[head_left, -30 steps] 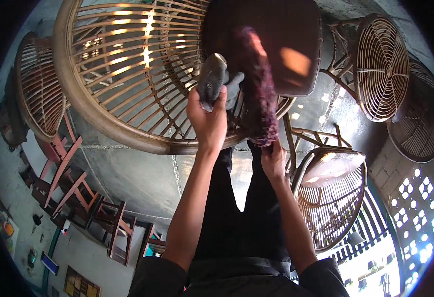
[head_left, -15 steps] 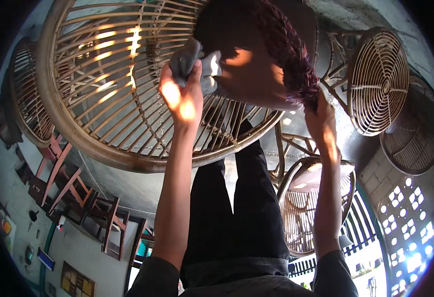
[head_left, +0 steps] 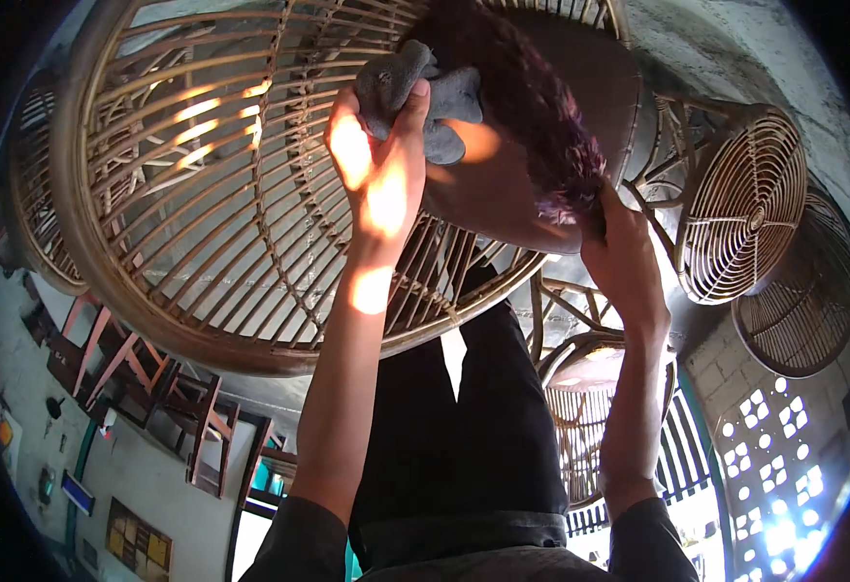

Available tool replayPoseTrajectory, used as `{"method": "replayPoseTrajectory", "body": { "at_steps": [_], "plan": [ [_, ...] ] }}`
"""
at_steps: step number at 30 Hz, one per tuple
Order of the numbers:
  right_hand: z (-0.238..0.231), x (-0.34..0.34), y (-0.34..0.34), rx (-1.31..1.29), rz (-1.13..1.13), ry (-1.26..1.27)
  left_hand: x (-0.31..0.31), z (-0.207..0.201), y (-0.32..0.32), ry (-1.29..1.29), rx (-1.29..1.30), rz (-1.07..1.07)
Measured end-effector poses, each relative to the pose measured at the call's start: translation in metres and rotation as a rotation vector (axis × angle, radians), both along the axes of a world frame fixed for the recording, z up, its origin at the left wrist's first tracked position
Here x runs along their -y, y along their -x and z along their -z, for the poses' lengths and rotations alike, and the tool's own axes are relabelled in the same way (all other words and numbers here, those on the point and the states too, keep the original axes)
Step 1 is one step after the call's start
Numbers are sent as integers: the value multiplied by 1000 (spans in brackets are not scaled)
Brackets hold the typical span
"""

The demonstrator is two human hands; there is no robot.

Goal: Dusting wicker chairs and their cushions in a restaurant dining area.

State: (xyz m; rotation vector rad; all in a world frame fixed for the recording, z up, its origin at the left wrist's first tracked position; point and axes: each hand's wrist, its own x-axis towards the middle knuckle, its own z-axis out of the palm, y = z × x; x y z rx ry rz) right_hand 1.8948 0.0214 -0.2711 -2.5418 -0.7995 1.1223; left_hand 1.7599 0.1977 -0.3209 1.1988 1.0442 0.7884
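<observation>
A long, fluffy purple duster [head_left: 543, 112] — likely light, best held by its end — is being gripped by the right hand [head_left: 627, 257], a crumpled grey cloth [head_left: 393, 80] by the left hand [head_left: 383, 170].

Dark wooden chairs [head_left: 194, 396] beside a pale wall [head_left: 146, 464].

The grey cloth [head_left: 384, 82], soft and crumpled with loose folds, is held in the left hand [head_left: 381, 170] above the slatted, round-rimmed rattan chair [head_left: 231, 357], while the shaggy, elongated maroon-purple duster [head_left: 532, 107] extends diagonally from the right hand [head_left: 629, 257] across the view of the chair's smooth brown cushion [head_left: 503, 204].
</observation>
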Motion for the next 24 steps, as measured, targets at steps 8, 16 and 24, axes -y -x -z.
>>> {"method": "replayPoseTrajectory", "body": {
  "at_steps": [8,16,24],
  "plan": [
    [10,1,25,-77,104,-146,-29,13,-10,88,-88,-32],
    [14,16,54,-59,419,-102,-46,21,-26,106,-93,78],
    [16,38,76,-88,576,-73,-29,9,-52,160,-99,184]
  ]
}}
